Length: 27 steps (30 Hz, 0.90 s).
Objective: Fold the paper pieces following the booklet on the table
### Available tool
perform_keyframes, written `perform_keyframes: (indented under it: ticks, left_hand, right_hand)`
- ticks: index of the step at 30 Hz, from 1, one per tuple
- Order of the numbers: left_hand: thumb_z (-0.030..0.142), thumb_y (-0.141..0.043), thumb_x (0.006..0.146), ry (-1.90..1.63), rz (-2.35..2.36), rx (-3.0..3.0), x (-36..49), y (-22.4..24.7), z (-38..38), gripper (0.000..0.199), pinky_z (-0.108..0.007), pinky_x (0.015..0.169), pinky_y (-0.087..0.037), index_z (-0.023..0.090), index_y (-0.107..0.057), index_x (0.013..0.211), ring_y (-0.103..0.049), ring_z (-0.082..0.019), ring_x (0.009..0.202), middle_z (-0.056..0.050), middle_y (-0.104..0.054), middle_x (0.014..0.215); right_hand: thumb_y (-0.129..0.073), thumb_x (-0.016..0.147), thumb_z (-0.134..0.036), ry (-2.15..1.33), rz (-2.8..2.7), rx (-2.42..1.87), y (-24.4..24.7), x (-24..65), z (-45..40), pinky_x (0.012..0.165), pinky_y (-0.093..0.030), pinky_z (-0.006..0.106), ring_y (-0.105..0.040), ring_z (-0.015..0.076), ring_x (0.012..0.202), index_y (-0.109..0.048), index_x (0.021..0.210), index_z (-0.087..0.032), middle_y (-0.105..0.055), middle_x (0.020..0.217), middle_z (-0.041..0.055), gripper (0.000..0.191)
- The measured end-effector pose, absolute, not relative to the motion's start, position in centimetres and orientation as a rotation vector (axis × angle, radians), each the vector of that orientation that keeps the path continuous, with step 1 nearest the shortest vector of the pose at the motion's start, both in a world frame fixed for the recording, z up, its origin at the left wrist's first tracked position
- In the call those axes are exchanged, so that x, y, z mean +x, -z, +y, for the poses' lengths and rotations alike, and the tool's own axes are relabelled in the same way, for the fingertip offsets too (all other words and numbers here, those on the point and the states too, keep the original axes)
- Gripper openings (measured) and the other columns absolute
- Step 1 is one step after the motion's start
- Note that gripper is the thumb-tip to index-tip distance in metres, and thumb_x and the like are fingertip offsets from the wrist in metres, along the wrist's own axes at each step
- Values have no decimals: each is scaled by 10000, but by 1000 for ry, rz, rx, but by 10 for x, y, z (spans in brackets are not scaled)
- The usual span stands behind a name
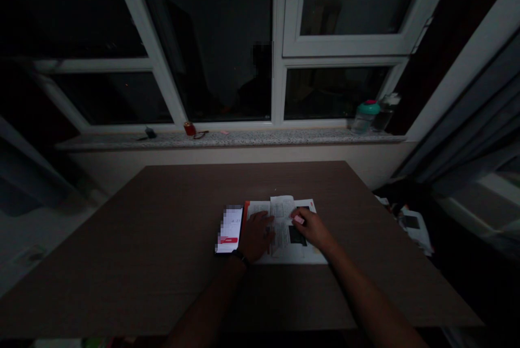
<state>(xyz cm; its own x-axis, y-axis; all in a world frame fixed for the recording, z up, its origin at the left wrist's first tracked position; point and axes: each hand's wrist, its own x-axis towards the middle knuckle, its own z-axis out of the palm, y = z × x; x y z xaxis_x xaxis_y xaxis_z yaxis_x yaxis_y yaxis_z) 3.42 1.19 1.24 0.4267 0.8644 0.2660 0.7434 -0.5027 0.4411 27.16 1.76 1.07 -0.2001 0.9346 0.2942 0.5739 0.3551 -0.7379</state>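
Observation:
An open booklet (284,253) with printed text and dark pictures lies on the table, a slip of white paper (281,201) over its upper middle. My left hand (257,235) rests on the left page, fingers spread, with a dark band at the wrist. Over the right page, my right hand (309,223) pinches a small pink block (299,219) that looks like an eraser. Left of the booklet, close to my left hand, is a phone (231,229) with its screen lit.
The brown table (162,261) stands before a window. Along the granite sill (252,137) are a small red jar (189,129), a dark small bottle (150,132), a teal-lidded bottle (365,116) and a clear bottle (385,112). White items (416,229) lie beyond the table's right edge.

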Motion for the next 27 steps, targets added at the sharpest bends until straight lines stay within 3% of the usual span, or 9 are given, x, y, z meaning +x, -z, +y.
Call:
perform_keyframes:
  ticks: [19,27]
  left_hand:
    - [222,-633,837,-624,1418,2451,34,-10,13,452,-460,1083,-334,227,-558,1282,-391,-279,1290,-78,-476,1386]
    - [254,-645,826,-627,1321,2472,35,-18,11,444,-438,1056,-358,257,-559,1262,-442,-254,1244,-50,-528,1329]
  right_hand:
    - [-551,794,-190,-641,-1904,-1344,-8,272,18,678,-438,245,-604,162,759,-626,918,-221,-635,829,-3,148]
    - [-542,802,-106,-470,-1961,-1269,-11,273,20,796,-437,297,-562,191,905,-604,899,-209,-593,934,36,154]
